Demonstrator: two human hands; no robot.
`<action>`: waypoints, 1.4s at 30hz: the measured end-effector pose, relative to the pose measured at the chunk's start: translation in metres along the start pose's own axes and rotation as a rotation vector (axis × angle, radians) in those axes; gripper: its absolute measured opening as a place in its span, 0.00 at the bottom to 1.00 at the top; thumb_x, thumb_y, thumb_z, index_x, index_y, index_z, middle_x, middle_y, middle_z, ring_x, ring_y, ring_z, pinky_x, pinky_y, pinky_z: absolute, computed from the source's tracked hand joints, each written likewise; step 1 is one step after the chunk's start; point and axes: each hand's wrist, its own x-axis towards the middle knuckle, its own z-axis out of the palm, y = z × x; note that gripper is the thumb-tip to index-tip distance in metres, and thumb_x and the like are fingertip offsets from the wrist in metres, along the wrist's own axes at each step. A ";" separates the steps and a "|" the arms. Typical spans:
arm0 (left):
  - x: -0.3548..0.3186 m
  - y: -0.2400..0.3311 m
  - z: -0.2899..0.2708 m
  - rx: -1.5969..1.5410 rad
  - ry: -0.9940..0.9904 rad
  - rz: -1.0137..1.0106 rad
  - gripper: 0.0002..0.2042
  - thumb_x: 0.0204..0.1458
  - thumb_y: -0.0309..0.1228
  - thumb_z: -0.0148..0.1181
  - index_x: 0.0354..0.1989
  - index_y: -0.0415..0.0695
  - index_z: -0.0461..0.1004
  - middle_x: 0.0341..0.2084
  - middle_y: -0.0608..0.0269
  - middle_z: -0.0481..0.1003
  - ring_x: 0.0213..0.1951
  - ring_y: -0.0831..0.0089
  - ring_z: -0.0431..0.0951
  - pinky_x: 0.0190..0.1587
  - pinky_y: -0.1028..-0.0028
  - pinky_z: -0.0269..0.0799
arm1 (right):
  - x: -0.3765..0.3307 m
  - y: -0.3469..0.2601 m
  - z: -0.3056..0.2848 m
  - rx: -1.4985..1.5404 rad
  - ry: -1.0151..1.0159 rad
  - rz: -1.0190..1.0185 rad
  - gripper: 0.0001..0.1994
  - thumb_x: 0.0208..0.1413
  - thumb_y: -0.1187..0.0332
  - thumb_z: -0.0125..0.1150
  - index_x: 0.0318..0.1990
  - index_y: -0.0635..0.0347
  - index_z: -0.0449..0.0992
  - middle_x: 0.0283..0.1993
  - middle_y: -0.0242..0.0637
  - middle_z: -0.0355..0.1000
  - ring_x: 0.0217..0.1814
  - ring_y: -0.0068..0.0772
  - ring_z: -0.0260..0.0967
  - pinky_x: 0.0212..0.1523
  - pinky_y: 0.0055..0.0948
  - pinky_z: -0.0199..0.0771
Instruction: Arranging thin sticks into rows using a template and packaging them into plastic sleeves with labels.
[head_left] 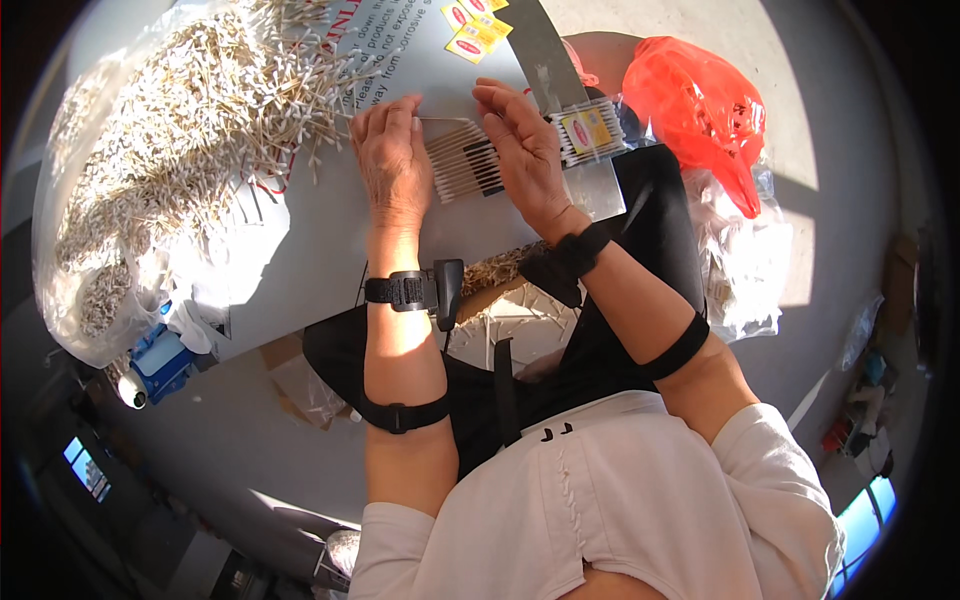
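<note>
A row of white-tipped cotton swabs (458, 163) lies side by side on the printed grey board (325, 250), with dark patches showing between the sticks on its right; whether these are print or something beneath, I cannot tell. A single swab (446, 120) spans the row's far end between the two hands.

The left hand (390, 155) is at the row's left, fingers bent together at the single swab's end; the fingertips are too obscured to tell whether they pinch it. The right hand (522, 155) covers part of the row's right side, fingers loosely curled; its grip, too, cannot be made out.

Right of the row, partly behind the right hand, lies a clear packet of swabs (600, 140) with a yellow-and-red label. More yellow-and-red labels (473, 38) lie beyond the row, cut off by the upper edge. Left of the row spreads a heap of loose swabs (190, 150) in a clear plastic bag (60, 290), also cropped. Well right of the row sits a crumpled red plastic bag (690, 105), its contents hidden.
</note>
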 end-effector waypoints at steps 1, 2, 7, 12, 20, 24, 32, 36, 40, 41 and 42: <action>-0.005 0.003 0.000 -0.008 -0.003 -0.005 0.13 0.54 0.20 0.52 0.47 0.42 0.75 0.38 0.61 0.76 0.49 0.60 0.69 0.55 0.61 0.64 | -0.003 0.000 -0.001 0.000 0.001 0.002 0.12 0.63 0.78 0.52 0.52 0.67 0.72 0.59 0.41 0.69 0.58 0.31 0.68 0.58 0.25 0.66; -0.010 0.007 0.000 -0.009 -0.004 -0.006 0.13 0.54 0.20 0.52 0.47 0.42 0.75 0.38 0.61 0.76 0.49 0.60 0.69 0.55 0.61 0.64 | -0.005 -0.001 -0.002 -0.008 0.003 -0.015 0.12 0.63 0.77 0.51 0.53 0.67 0.72 0.60 0.41 0.68 0.59 0.32 0.67 0.59 0.25 0.65; -0.027 0.015 0.002 -0.397 0.039 -0.264 0.14 0.62 0.27 0.48 0.53 0.41 0.73 0.48 0.59 0.74 0.53 0.66 0.69 0.59 0.67 0.62 | -0.006 0.001 -0.001 0.002 -0.035 -0.013 0.14 0.67 0.73 0.46 0.57 0.67 0.70 0.64 0.41 0.65 0.65 0.29 0.63 0.65 0.26 0.62; -0.027 0.018 0.017 -0.575 0.300 -0.297 0.21 0.66 0.36 0.43 0.61 0.34 0.63 0.60 0.49 0.65 0.62 0.59 0.65 0.65 0.63 0.59 | -0.004 0.001 0.009 0.045 -0.044 -0.013 0.15 0.69 0.70 0.45 0.57 0.67 0.70 0.64 0.41 0.65 0.65 0.29 0.62 0.65 0.26 0.61; -0.026 0.026 0.020 -0.967 0.320 -0.393 0.25 0.65 0.42 0.46 0.61 0.32 0.64 0.61 0.49 0.65 0.63 0.60 0.64 0.68 0.62 0.55 | -0.003 0.005 0.008 0.070 -0.047 0.009 0.15 0.67 0.70 0.49 0.56 0.67 0.70 0.63 0.44 0.67 0.63 0.33 0.64 0.62 0.27 0.62; -0.035 0.018 0.006 -0.937 0.377 -0.377 0.23 0.65 0.40 0.47 0.61 0.34 0.64 0.61 0.51 0.66 0.63 0.62 0.65 0.67 0.63 0.56 | -0.002 0.002 -0.001 0.148 0.005 0.048 0.15 0.66 0.71 0.50 0.56 0.69 0.70 0.59 0.42 0.70 0.61 0.31 0.66 0.61 0.24 0.63; -0.074 0.026 -0.021 -0.305 0.093 -0.208 0.35 0.51 0.37 0.65 0.68 0.43 0.58 0.68 0.49 0.57 0.70 0.52 0.54 0.70 0.54 0.48 | -0.020 -0.011 -0.043 -0.138 -0.093 0.121 0.08 0.61 0.78 0.55 0.45 0.67 0.76 0.44 0.32 0.74 0.47 0.24 0.73 0.49 0.24 0.73; -0.073 0.039 -0.023 0.189 -0.278 -0.042 0.49 0.47 0.51 0.66 0.73 0.45 0.45 0.73 0.50 0.42 0.73 0.52 0.42 0.70 0.46 0.39 | -0.031 -0.023 -0.048 -0.590 -0.243 -0.089 0.04 0.55 0.79 0.60 0.36 0.62 0.78 0.35 0.34 0.72 0.36 0.32 0.75 0.35 0.29 0.73; -0.074 0.041 -0.015 0.228 -0.334 -0.039 0.48 0.49 0.57 0.61 0.73 0.46 0.44 0.73 0.53 0.43 0.74 0.56 0.42 0.71 0.47 0.35 | -0.032 -0.021 -0.043 -0.653 -0.252 -0.228 0.02 0.52 0.72 0.62 0.33 0.56 0.77 0.31 0.35 0.69 0.34 0.44 0.72 0.33 0.36 0.72; -0.075 0.040 -0.014 0.231 -0.335 -0.043 0.48 0.50 0.58 0.59 0.73 0.46 0.44 0.73 0.54 0.43 0.74 0.57 0.42 0.71 0.48 0.34 | -0.032 -0.020 -0.042 -0.672 -0.246 -0.247 0.02 0.52 0.71 0.62 0.33 0.56 0.77 0.31 0.35 0.69 0.34 0.44 0.72 0.33 0.37 0.72; -0.075 0.040 -0.013 0.231 -0.332 -0.044 0.48 0.50 0.58 0.59 0.73 0.46 0.44 0.73 0.54 0.43 0.74 0.57 0.42 0.71 0.48 0.34 | -0.032 -0.020 -0.042 -0.689 -0.240 -0.265 0.02 0.53 0.70 0.62 0.32 0.56 0.77 0.31 0.35 0.69 0.34 0.44 0.72 0.33 0.37 0.72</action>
